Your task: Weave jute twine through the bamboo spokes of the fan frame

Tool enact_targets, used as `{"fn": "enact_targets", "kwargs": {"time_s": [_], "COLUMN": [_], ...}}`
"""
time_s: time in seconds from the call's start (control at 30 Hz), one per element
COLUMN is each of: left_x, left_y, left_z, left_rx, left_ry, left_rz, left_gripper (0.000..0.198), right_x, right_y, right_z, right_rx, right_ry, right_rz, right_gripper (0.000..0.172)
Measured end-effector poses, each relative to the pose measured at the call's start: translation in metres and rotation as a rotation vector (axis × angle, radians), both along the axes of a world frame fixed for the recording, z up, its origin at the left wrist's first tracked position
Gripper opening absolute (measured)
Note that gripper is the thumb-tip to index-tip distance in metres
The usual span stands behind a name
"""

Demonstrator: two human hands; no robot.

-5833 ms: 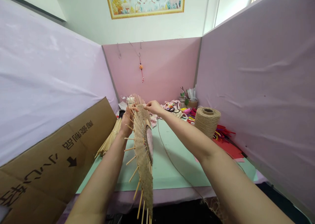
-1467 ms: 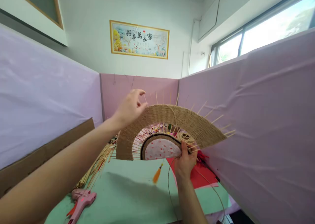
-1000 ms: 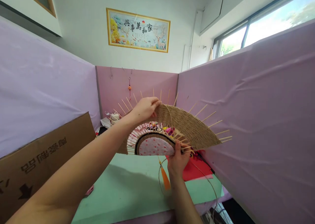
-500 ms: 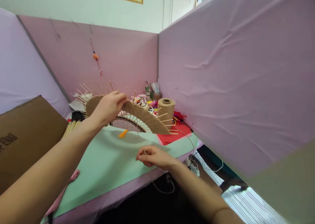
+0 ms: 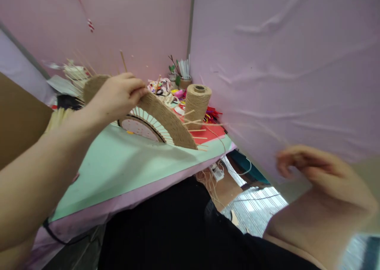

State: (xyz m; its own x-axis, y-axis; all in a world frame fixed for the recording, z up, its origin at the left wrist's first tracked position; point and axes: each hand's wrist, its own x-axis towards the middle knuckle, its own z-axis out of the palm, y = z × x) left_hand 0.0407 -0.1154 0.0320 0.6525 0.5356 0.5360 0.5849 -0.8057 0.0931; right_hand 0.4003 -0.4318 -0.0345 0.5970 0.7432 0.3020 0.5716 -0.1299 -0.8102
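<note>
My left hand (image 5: 123, 91) grips the top edge of a woven disc (image 5: 170, 121), a wide band of brown twine on thin wooden sticks. The disc stands tilted on the green table top (image 5: 118, 163). Stick ends poke out past its rim, and a pale pink dotted centre (image 5: 139, 127) shows below the band. Far to the right, my right hand (image 5: 314, 165) is closed and slightly blurred. A strand of twine (image 5: 252, 124) runs taut from the disc's right-hand sticks to its fingers.
Behind the disc stands a big spool of twine (image 5: 198, 103) near red sheets (image 5: 218, 133). Potted plants and white sticks (image 5: 184, 69) fill the corner. A cardboard box (image 5: 20, 115) is at the left. Pink cloth partitions (image 5: 267, 72) rise behind and at right.
My right hand has swung from in front of the disc far out to the right, pulling the twine straight. The view has tipped downward. My left hand still holds the disc.
</note>
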Motion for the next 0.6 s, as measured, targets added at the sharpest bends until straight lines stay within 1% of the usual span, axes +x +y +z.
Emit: {"fn": "enact_targets", "kwargs": {"time_s": [0.03,0.07,0.1,0.13,0.2,0.27,0.3,0.37,0.4,0.47,0.53,0.6], "left_x": [0.000,0.000,0.000,0.000,-0.002,-0.005,-0.005,-0.007,-0.007,-0.006,-0.004,-0.002], "left_y": [0.000,0.000,-0.001,0.000,0.000,-0.001,-0.001,-0.002,-0.003,-0.005,-0.006,-0.007], "left_z": [-0.001,-0.002,-0.003,-0.004,-0.008,-0.012,-0.014,-0.018,-0.020,-0.024,-0.029,-0.036], "left_rx": [0.005,0.006,0.009,0.009,0.016,0.020,0.019,0.012,0.004,-0.008,-0.009,-0.003], "left_ry": [0.008,0.012,0.007,0.006,-0.015,-0.040,-0.049,-0.071,-0.087,-0.129,-0.182,-0.238], "left_rz": [-0.001,-0.004,-0.001,0.000,-0.005,-0.009,-0.009,-0.005,-0.002,0.006,0.013,0.019], "left_gripper": [0.032,0.032,0.033,0.033,0.035,0.036,0.036,0.036,0.036,0.037,0.036,0.036], "right_x": [-0.009,-0.019,-0.032,-0.046,-0.078,-0.115,-0.134,-0.168,-0.183,-0.206,-0.219,-0.225], "right_y": [0.009,0.018,0.029,0.039,0.060,0.082,0.095,0.123,0.138,0.167,0.190,0.203], "right_z": [-0.001,-0.002,-0.002,0.000,0.005,0.010,0.013,0.016,0.016,0.015,0.012,0.008], "right_rx": [-0.081,-0.179,-0.202,-0.164,0.002,0.200,0.297,0.422,0.447,0.447,0.399,0.356], "right_ry": [-0.032,-0.112,-0.205,-0.294,-0.410,-0.454,-0.474,-0.557,-0.619,-0.741,-0.818,-0.838], "right_rz": [0.092,0.193,0.256,0.292,0.305,0.325,0.353,0.423,0.415,0.303,0.180,0.060], "right_gripper": [0.046,0.048,0.049,0.050,0.042,0.028,0.022,0.018,0.018,0.018,0.019,0.020]}}
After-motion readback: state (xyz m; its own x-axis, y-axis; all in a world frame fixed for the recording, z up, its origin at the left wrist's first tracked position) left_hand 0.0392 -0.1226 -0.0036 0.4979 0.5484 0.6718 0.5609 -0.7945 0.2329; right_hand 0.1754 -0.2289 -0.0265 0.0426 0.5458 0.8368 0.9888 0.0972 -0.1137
